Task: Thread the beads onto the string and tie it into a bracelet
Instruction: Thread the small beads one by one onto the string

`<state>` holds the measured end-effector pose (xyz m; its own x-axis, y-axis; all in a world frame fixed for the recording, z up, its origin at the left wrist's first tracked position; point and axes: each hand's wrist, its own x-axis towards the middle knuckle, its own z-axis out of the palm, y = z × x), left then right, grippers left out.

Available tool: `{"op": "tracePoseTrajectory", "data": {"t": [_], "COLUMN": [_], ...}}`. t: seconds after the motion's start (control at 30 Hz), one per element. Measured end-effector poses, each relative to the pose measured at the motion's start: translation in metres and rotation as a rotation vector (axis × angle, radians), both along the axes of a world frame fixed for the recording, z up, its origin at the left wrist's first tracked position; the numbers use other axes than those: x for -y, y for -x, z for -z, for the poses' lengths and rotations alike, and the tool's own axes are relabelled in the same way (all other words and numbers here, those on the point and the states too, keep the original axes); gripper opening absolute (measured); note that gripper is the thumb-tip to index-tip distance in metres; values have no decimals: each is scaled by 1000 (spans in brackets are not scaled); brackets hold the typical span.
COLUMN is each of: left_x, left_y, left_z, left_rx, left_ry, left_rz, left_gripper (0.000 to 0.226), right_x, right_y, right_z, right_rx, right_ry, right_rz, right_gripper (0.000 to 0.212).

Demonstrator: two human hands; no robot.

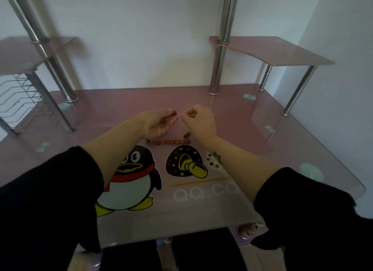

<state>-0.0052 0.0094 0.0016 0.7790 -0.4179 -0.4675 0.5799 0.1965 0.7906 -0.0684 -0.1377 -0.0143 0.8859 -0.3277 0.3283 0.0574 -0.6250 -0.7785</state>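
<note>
1. Head view: the left hand (159,122) pinches a dark red bead (173,112) at its fingertips and holds it up off the table (262,149), likely so that the hole faces the other hand.
2. The right hand (198,119), fingers curled, pinches what looks like the string (180,113) close to its tip, just beside the bead. A short grip probably keeps the limp end stiff enough to aim. The string is too thin to trace any further.
3. The remaining beads (167,142) lie in a row on the glass just below both hands, with two set apart at the right end, all within easy reach.
4. Both hands work mid-table, well away from the front edge and from the metal post (219,54) behind, so a dropped bead has room to stop.
</note>
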Motion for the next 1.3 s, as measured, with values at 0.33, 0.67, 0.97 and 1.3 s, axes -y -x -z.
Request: {"op": "tracePoseTrajectory", "data": {"t": [0.33, 0.67, 0.97, 1.3], "left_x": [2, 4, 7, 8], "left_y": [3, 6, 9, 11], "left_z": [1, -1, 1, 1], "left_rx": [-22, -18, -22, -12], "left_ry": [18, 20, 27, 37], "left_rz": [0, -4, 40, 60], "left_gripper": [16, 14, 10, 8], "right_x": [-1, -1, 0, 1], "right_y": [1, 1, 1, 3], "right_z": [-1, 2, 1, 0], "right_rx": [-10, -28, -33, -18], "right_ry": [19, 34, 28, 26], "right_rz": [20, 43, 32, -4], "right_gripper": [7, 8, 9, 25]}}
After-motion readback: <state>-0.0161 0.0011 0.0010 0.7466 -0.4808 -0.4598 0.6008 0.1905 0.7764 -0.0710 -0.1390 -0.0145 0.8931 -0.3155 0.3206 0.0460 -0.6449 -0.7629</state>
